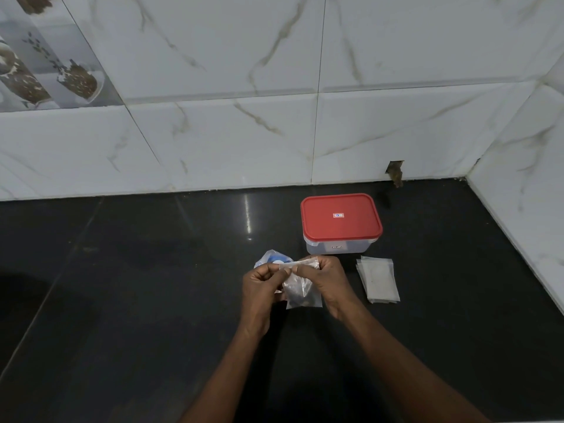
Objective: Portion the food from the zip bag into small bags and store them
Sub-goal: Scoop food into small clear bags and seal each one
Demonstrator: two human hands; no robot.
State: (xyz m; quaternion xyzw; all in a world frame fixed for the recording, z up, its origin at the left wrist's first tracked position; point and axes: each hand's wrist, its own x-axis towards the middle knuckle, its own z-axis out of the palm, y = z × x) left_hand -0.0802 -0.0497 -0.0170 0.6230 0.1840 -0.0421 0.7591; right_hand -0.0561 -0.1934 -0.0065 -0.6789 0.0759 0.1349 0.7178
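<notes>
Above the black countertop (pixel 152 285), our left hand (pixel 261 282) and right hand (pixel 323 277) pinch the top edge of a small clear bag (pixel 302 293) with dark bits at its bottom. The zip bag (pixel 271 260) lies just behind the left hand. To the right: red-lidded container (pixel 340 222), stack of empty bags (pixel 378 279).

Both hands pinch the top of a small bag above a black counter.

The left hand (pixel 259 282) and right hand (pixel 323 277) hold the small bag (pixel 302 290) by its upper edge; something dark sits inside. Behind lies a zip bag (pixel 268 260). A red-lidded box (pixel 340 222) stands beyond, a stack of empty bags (pixel 378 279) beside it on the counter (pixel 137 285).
</notes>
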